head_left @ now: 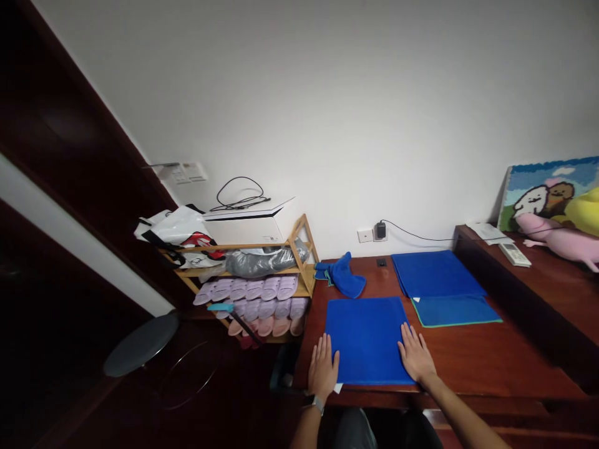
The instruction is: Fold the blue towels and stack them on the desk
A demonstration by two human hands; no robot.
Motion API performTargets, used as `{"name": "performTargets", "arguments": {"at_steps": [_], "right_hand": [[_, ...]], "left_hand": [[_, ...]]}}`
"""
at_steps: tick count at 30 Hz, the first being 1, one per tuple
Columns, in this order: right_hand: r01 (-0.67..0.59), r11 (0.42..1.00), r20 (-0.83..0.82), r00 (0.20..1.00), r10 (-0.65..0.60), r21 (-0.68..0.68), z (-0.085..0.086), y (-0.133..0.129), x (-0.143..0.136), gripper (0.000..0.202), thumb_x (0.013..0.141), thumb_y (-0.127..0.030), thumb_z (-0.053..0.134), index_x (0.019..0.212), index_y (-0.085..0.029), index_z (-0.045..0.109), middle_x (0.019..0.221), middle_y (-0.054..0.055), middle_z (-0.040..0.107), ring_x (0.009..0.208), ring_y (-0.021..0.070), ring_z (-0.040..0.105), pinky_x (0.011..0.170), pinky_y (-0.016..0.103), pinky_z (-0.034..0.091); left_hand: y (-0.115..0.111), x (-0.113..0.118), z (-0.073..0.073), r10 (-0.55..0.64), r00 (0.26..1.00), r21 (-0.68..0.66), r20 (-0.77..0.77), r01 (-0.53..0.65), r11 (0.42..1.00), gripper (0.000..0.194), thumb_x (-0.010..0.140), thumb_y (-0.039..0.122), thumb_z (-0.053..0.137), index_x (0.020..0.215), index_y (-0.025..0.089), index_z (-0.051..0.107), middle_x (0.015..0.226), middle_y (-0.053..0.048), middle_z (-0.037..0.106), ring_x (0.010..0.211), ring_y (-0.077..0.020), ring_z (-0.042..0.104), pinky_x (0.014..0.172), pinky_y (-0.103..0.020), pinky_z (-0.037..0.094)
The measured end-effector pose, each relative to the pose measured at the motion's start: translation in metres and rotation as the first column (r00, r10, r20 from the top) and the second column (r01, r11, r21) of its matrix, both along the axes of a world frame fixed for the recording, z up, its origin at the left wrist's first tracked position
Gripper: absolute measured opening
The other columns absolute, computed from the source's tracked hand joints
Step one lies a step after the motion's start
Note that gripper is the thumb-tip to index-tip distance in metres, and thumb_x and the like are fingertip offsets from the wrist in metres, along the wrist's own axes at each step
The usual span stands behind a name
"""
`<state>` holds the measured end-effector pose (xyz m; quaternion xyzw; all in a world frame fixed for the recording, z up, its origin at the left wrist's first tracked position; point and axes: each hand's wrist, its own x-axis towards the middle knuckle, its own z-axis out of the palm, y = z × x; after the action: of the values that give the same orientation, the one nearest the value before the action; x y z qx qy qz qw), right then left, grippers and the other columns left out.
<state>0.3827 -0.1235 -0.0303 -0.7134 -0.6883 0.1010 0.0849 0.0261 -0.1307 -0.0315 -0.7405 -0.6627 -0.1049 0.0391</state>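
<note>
A blue cloth (369,340) lies flat, roughly square, at the front of the dark red wooden table (458,355). My left hand (322,368) rests flat on its left edge, fingers stretched forward, a watch on the wrist. On its right edge lies my right hand (416,354), fingers spread and holding nothing. A small white tag shows at the cloth's front left corner. Behind it sits a crumpled blue cloth (347,277). Farther right are a flat larger blue cloth (437,274) and a green-edged blue cloth (456,310), partly beneath it.
Left of the table stands a wooden rack (306,280) with slippers, bags and a white box (253,227). A round stool (143,345) is farther left. On the raised surface at right are a remote (515,254) and a pink plush toy (561,240). A plugged-in adapter (381,230) trails a cable.
</note>
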Motion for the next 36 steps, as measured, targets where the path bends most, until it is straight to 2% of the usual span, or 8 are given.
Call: {"name": "performTargets", "arguments": {"at_steps": [8, 13, 16, 21, 24, 27, 33, 36], "right_hand": [[0.043, 0.998, 0.016, 0.999, -0.044, 0.052, -0.010, -0.041, -0.004, 0.076, 0.106, -0.051, 0.014, 0.169, -0.011, 0.028, 0.176, 0.007, 0.024, 0.164, 0.0269, 0.022, 0.134, 0.050, 0.018], [0.039, 0.998, 0.004, 0.999, -0.039, 0.051, -0.009, -0.046, -0.005, 0.074, 0.107, -0.050, 0.015, 0.169, -0.011, 0.026, 0.175, 0.006, 0.024, 0.164, 0.0258, 0.022, 0.134, 0.050, 0.018], [0.037, 0.998, -0.005, 0.999, -0.037, 0.052, -0.006, -0.044, -0.006, 0.074, 0.107, -0.051, 0.015, 0.169, -0.012, 0.026, 0.175, 0.006, 0.023, 0.164, 0.0256, 0.023, 0.134, 0.050, 0.018], [0.027, 0.999, 0.001, 1.000, -0.027, 0.044, -0.005, -0.044, -0.006, 0.071, 0.106, -0.047, 0.019, 0.168, -0.014, 0.030, 0.175, 0.005, 0.022, 0.164, 0.0257, 0.020, 0.134, 0.050, 0.015], [0.011, 1.000, 0.005, 1.000, -0.012, 0.028, -0.004, -0.044, -0.006, 0.070, 0.105, -0.043, 0.020, 0.168, -0.014, 0.030, 0.176, 0.005, 0.021, 0.164, 0.0253, 0.019, 0.134, 0.050, 0.015], [0.035, 0.998, -0.018, 0.999, -0.034, 0.045, -0.003, -0.043, -0.007, 0.072, 0.106, -0.048, 0.020, 0.169, -0.014, 0.029, 0.176, 0.006, 0.023, 0.164, 0.0254, 0.021, 0.134, 0.049, 0.018], [0.045, 0.997, -0.029, 0.999, -0.043, 0.066, -0.004, -0.044, -0.007, 0.073, 0.107, -0.052, 0.016, 0.169, -0.017, 0.030, 0.175, 0.004, 0.024, 0.164, 0.0261, 0.023, 0.133, 0.050, 0.019], [0.042, 0.997, -0.036, 0.999, -0.039, 0.072, -0.006, -0.044, -0.006, 0.074, 0.106, -0.051, 0.016, 0.169, -0.015, 0.030, 0.175, 0.006, 0.024, 0.164, 0.0268, 0.023, 0.133, 0.051, 0.019]], "left_hand": [[0.001, 0.007, 0.000, -0.005, 1.000, 0.014, 0.014, 0.005, 1.000, 0.063, 0.111, 0.045, 0.027, 0.167, 0.016, 0.035, 0.171, -0.010, 0.039, 0.159, -0.0252, 0.037, 0.130, -0.049, 0.035], [0.003, 0.007, 0.009, -0.033, 0.999, 0.047, -0.016, 0.033, 0.998, 0.059, 0.110, 0.041, 0.031, 0.164, 0.018, 0.042, 0.167, -0.010, 0.047, 0.155, -0.0267, 0.044, 0.128, -0.051, 0.038], [0.001, 0.049, 0.017, -0.101, 0.995, 0.089, -0.005, 0.101, 0.991, 0.058, 0.110, 0.037, 0.029, 0.162, 0.017, 0.045, 0.168, -0.011, 0.044, 0.157, -0.0270, 0.041, 0.129, -0.052, 0.036], [-0.009, 0.176, 0.017, -0.436, 0.893, 0.079, 0.111, 0.430, 0.900, 0.058, 0.110, 0.043, 0.033, 0.166, 0.025, 0.037, 0.171, -0.004, 0.038, 0.159, -0.0244, 0.037, 0.131, -0.049, 0.035], [-0.015, 0.207, 0.014, -0.464, 0.875, 0.064, 0.140, 0.460, 0.886, 0.058, 0.111, 0.048, 0.030, 0.164, 0.026, 0.041, 0.167, -0.003, 0.045, 0.156, -0.0232, 0.043, 0.129, -0.047, 0.040], [-0.014, 0.169, 0.011, -0.363, 0.923, 0.028, 0.129, 0.363, 0.932, 0.060, 0.111, 0.051, 0.027, 0.164, 0.025, 0.041, 0.168, -0.005, 0.044, 0.156, -0.0263, 0.042, 0.128, -0.052, 0.040], [-0.014, 0.021, 0.007, -0.066, 0.998, -0.051, 0.004, 0.066, 0.997, 0.059, 0.112, 0.042, 0.026, 0.168, 0.025, 0.032, 0.171, -0.006, 0.038, 0.159, -0.0271, 0.036, 0.129, -0.053, 0.037], [-0.018, -0.008, 0.005, -0.062, 0.998, -0.035, -0.022, 0.062, 0.997, 0.058, 0.112, 0.038, 0.027, 0.169, 0.029, 0.027, 0.171, -0.003, 0.039, 0.159, -0.0245, 0.035, 0.128, -0.050, 0.038]]}}
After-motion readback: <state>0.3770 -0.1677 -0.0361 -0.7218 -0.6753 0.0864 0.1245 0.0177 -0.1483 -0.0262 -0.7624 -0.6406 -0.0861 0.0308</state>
